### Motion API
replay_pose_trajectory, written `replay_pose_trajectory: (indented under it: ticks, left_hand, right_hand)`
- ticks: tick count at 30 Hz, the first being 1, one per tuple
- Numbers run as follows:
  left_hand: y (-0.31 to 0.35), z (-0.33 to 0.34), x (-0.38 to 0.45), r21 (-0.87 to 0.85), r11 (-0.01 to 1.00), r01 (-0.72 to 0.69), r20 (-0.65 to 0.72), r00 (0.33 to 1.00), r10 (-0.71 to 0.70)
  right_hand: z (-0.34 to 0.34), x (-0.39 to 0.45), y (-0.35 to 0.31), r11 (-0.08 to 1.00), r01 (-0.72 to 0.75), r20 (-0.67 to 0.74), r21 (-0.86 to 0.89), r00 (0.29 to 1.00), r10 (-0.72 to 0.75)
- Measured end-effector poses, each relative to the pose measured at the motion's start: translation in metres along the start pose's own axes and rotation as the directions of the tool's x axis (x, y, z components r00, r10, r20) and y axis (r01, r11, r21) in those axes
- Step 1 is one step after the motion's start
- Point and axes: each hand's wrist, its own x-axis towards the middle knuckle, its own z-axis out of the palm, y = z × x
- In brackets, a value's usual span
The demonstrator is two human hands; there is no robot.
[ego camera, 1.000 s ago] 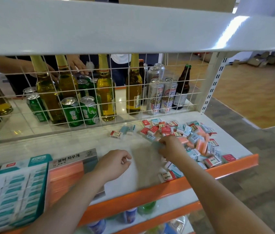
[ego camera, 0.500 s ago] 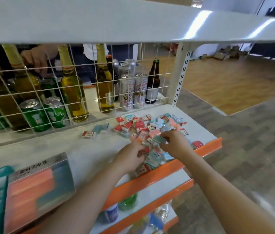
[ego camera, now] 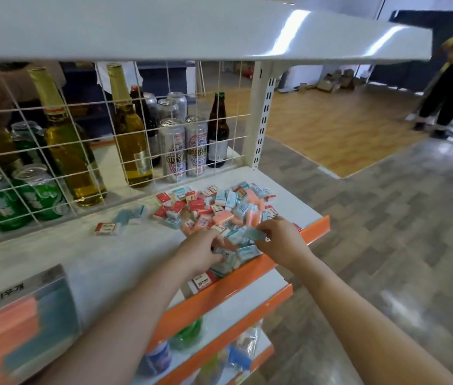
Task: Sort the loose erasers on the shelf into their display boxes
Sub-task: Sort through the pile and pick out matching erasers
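Both hands are in the heap of small red, teal and pink wrapped erasers (ego camera: 214,207) at centre frame, on the white metal shelf (ego camera: 86,245). The right hand (ego camera: 280,240) pinches a teal eraser (ego camera: 254,233). The left hand (ego camera: 200,252) has its fingers curled into the heap; can't tell what it's gripping. The orange-and-teal display box (ego camera: 22,323) sits lower left, well apart.

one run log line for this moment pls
left hand: in eraser pile | right hand: pinches teal eraser | display box: untouched
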Motion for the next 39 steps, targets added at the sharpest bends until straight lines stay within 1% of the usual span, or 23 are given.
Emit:
replay_pose_trajectory:
  ticks: [2, 6, 9, 12, 15, 18, 23, 28, 32, 35, 39]
  left_hand:
    - [-0.003, -0.003, -0.002, 0.023, 1.0, 0.015, -0.045, 0.999, -0.013]
    - [-0.014, -0.014, -0.013, -0.007, 0.999, 0.045, -0.139, 0.989, -0.045]
    - [-0.028, -0.028, -0.026, -0.002, 0.995, 0.103, -0.238, 0.966, -0.101]
    - [-0.048, -0.042, -0.043, 0.071, 0.98, 0.185, -0.332, 0.931, -0.151]
    - [-0.067, -0.049, -0.061, 0.173, 0.954, 0.247, -0.371, 0.913, -0.169]
    - [-0.079, -0.05, -0.07, 0.247, 0.932, 0.265, -0.366, 0.916, -0.163]
    - [-0.087, -0.049, -0.077, 0.261, 0.941, 0.214, -0.261, 0.954, -0.145]
    - [-0.094, -0.05, -0.08, 0.207, 0.953, 0.221, -0.287, 0.945, -0.157]
    - [-0.099, -0.05, -0.078, 0.174, 0.953, 0.247, -0.251, 0.947, -0.2]
    - [-0.101, -0.049, -0.075, 0.15, 0.957, 0.248, -0.237, 0.949, -0.208]
    - [-0.1, -0.047, -0.073, 0.091, 0.958, 0.271, -0.26, 0.935, -0.24]
  right_hand:
    - [0.001, 0.0, -0.002, 1.0, 0.004, 0.002, 0.002, 1.0, -0.004]
    - [0.005, 0.0, -0.013, 1.0, 0.017, 0.019, 0.004, 1.0, -0.017]
    - [0.01, 0.0, -0.027, 0.997, 0.074, 0.047, 0.017, 0.996, -0.075]
    - [0.02, 0.003, -0.046, 0.993, 0.107, 0.087, 0.052, 0.99, -0.111]
    - [0.032, 0.004, -0.067, 0.987, 0.145, 0.119, 0.069, 0.981, -0.152]
    - [0.045, 0.004, -0.083, 0.983, 0.172, 0.143, 0.062, 0.973, -0.179]
    - [0.058, 0.005, -0.098, 0.978, 0.205, 0.2, 0.027, 0.958, -0.206]
    - [0.064, 0.006, -0.103, 0.969, 0.245, 0.268, -0.035, 0.936, -0.227]
    - [0.068, 0.008, -0.105, 0.957, 0.279, 0.306, -0.076, 0.92, -0.244]
    - [0.069, 0.011, -0.106, 0.959, 0.274, 0.322, -0.075, 0.917, -0.237]
    - [0.07, 0.012, -0.11, 0.956, 0.292, 0.328, -0.04, 0.907, -0.263]
